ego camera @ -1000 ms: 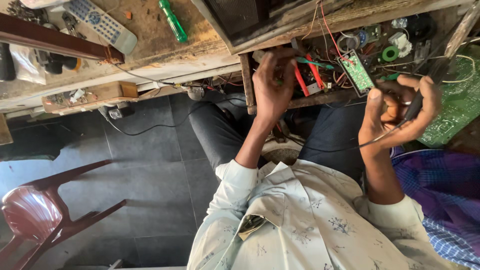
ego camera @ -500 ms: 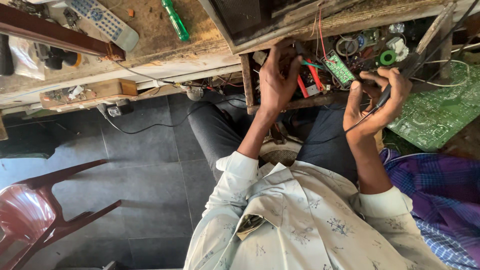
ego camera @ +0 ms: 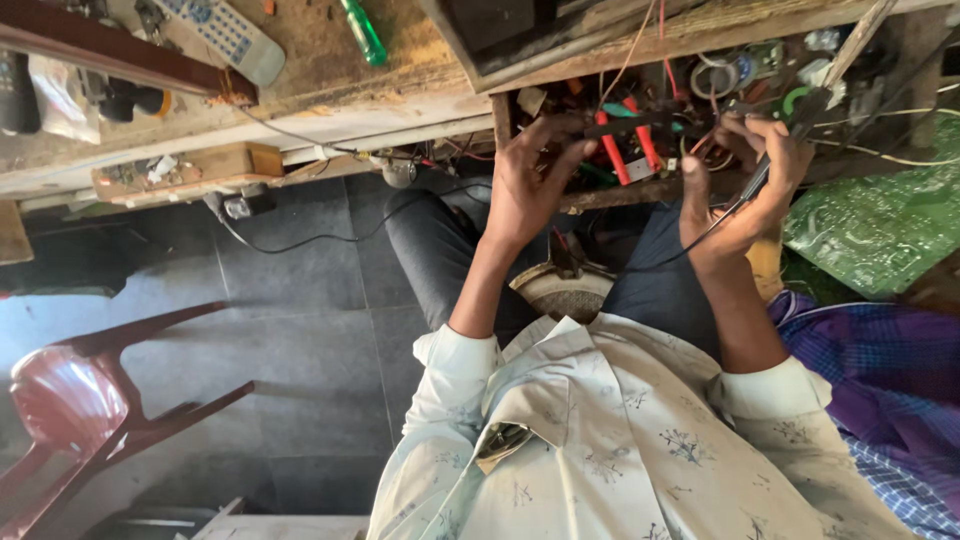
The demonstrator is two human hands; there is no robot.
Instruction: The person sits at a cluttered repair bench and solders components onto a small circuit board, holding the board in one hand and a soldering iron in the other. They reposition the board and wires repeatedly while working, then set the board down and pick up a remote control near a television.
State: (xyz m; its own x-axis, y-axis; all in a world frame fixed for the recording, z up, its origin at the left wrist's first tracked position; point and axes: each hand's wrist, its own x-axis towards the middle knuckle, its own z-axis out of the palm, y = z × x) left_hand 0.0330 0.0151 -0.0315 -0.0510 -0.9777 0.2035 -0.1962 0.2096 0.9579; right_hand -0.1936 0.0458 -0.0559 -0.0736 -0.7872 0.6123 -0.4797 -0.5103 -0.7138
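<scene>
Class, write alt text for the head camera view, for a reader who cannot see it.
A seated person's left hand reaches into a cluttered drawer of wires, touching red-handled pliers, while the right hand holds a thin black probe. A remote control, green screwdriver and green circuit board lie nearby.

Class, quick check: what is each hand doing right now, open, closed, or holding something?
Left hand: fingers spread open, reaching into the drawer of tools.
Right hand: closed on a thin black tool with a wire.
</scene>
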